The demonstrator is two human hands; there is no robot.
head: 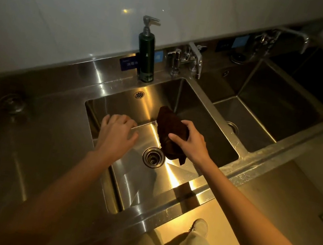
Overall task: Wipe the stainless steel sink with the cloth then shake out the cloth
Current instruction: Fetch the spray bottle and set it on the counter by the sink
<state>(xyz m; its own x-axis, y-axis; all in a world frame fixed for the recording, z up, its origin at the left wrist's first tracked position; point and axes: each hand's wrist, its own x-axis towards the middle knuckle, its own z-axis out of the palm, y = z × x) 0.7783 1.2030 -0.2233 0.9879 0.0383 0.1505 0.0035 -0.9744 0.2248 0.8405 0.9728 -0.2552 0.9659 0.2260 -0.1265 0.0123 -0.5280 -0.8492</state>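
- Dim, warm light falls over a long stainless steel worktop [53, 125] set against a pale tiled wall, with a sink [166, 189] let into it straight ahead and a second basin [269, 110] to the right.
- At the back edge stand a dark pump bottle [146, 55] and a tap [195, 58]; the drain [153, 157] sits in the middle of the sink floor.
- Right hand [190, 141] grips the dark cloth [170, 133], bunched, fingers and thumb curled round it; the cloth hangs above the sink floor, its lower end dangling just beside the drain. Whether it touches the steel cannot be told.
- Left hand [117, 131] holds nothing, fingers loosely bent, hovering over the left part of the sink near its wall; whether it touches the steel is unclear.
- The hands are apart, with the drain between them lower down.
- Judgement on progress: the cloth is lifted and gathered rather than pressed flat, so this looks like either the start of wiping or the point between wiping and shaking out. The steel shines, and a few drops show along the rim, but the light is too low to say how much has been wiped.
- What seems left at the least: shaking out the cloth, which is bunched and not yet spread.
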